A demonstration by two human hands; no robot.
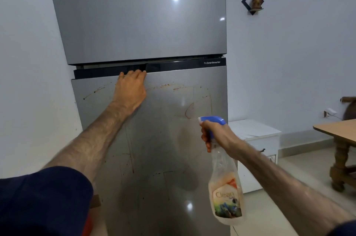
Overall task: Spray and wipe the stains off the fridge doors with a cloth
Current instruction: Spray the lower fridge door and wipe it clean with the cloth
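Observation:
A tall grey fridge fills the view, with an upper door (138, 20) and a lower door (159, 139). Brown stains (173, 87) streak the lower door near its top, and more run lower down (131, 160). My left hand (131, 89) grips the black handle strip (173, 67) at the lower door's top edge. My right hand (213, 133) holds a clear spray bottle (226, 187) with a blue trigger head, nozzle towards the lower door. No cloth is in view.
A low white cabinet (258, 139) stands right of the fridge. A wooden table (339, 131) juts in at the far right. Small diamond shelves (252, 1) hang on the right wall. A white wall lies to the left.

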